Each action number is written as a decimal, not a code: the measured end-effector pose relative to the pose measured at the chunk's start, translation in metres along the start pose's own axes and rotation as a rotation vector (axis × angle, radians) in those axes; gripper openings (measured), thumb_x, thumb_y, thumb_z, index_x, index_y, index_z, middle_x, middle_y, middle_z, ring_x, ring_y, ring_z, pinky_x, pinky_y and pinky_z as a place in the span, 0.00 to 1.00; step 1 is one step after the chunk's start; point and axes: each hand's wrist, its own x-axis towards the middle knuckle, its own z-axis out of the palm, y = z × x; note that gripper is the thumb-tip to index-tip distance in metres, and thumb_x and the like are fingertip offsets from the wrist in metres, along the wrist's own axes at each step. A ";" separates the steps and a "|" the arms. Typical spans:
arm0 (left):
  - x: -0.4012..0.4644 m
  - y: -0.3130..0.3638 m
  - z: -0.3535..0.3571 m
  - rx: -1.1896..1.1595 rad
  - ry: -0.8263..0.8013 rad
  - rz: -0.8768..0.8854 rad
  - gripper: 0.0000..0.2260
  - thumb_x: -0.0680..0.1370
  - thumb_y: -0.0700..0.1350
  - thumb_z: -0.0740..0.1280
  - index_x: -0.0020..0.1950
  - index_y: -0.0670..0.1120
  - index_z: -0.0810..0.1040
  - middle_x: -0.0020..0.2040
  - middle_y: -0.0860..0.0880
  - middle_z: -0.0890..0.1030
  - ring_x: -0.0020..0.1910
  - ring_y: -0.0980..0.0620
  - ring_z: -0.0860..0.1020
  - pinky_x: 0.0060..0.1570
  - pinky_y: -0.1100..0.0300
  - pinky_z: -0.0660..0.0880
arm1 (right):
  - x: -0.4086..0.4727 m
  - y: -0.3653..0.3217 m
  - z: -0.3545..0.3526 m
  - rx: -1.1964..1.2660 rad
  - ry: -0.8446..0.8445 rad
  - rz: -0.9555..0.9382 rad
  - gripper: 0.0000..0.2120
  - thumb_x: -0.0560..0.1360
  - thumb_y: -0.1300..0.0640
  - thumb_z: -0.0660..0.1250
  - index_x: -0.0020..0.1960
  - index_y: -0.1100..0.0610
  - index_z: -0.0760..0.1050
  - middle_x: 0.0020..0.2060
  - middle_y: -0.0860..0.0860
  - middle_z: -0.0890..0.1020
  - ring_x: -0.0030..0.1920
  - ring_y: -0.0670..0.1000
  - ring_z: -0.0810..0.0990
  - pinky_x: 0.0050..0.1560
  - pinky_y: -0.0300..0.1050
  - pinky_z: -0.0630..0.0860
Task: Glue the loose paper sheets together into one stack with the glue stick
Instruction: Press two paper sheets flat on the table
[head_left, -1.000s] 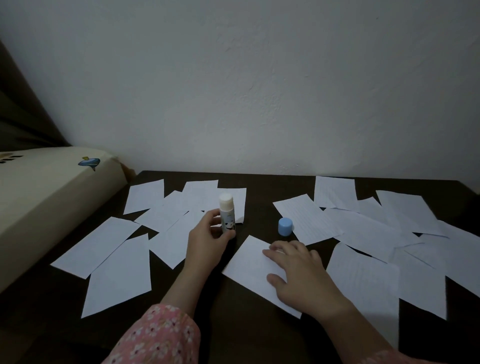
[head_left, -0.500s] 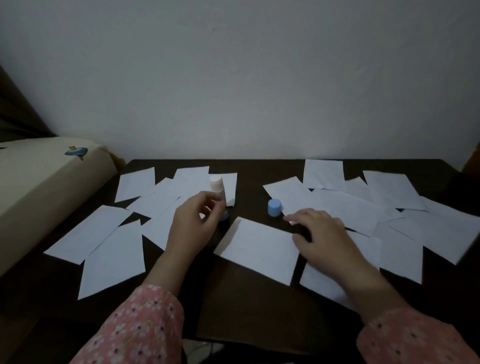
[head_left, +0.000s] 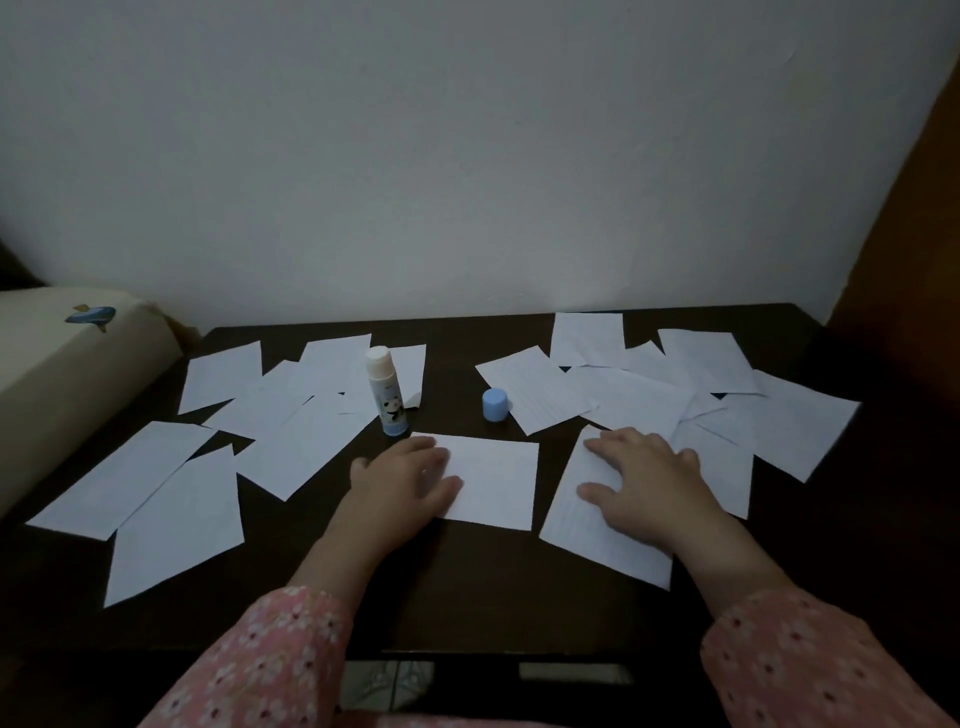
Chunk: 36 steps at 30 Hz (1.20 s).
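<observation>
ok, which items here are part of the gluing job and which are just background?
Job:
- glue stick, upright, uncapped
- blue cap
- centre sheet under left hand
- lined sheet under right hand
- scattered sheets

Background:
- cream cushion with fish print
- wall
- dark table

No readable text anywhere; glue stick (head_left: 387, 396) label shows only a panda picture, any wording too small to make out; right-side sheets (head_left: 540, 397) carry faint ruled lines, nothing legible on them
</observation>
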 end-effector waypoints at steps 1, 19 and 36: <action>-0.001 0.001 0.002 0.002 0.016 -0.016 0.22 0.78 0.61 0.60 0.71 0.57 0.68 0.74 0.57 0.64 0.71 0.56 0.64 0.71 0.43 0.54 | 0.000 -0.001 0.000 0.004 0.007 0.003 0.27 0.78 0.41 0.59 0.75 0.43 0.58 0.73 0.45 0.62 0.71 0.50 0.61 0.69 0.56 0.56; -0.007 0.013 -0.004 0.065 0.084 -0.045 0.22 0.77 0.63 0.60 0.67 0.55 0.73 0.69 0.57 0.69 0.69 0.57 0.64 0.69 0.47 0.54 | -0.001 -0.049 -0.021 0.585 0.561 -0.118 0.25 0.76 0.42 0.64 0.70 0.45 0.66 0.65 0.47 0.74 0.58 0.45 0.72 0.59 0.48 0.74; -0.010 0.007 -0.028 -0.838 0.246 -0.081 0.05 0.76 0.50 0.68 0.46 0.50 0.80 0.38 0.49 0.82 0.38 0.58 0.80 0.40 0.70 0.70 | 0.025 -0.088 0.000 1.161 0.226 0.019 0.34 0.71 0.43 0.71 0.72 0.40 0.59 0.55 0.45 0.73 0.49 0.41 0.73 0.43 0.38 0.71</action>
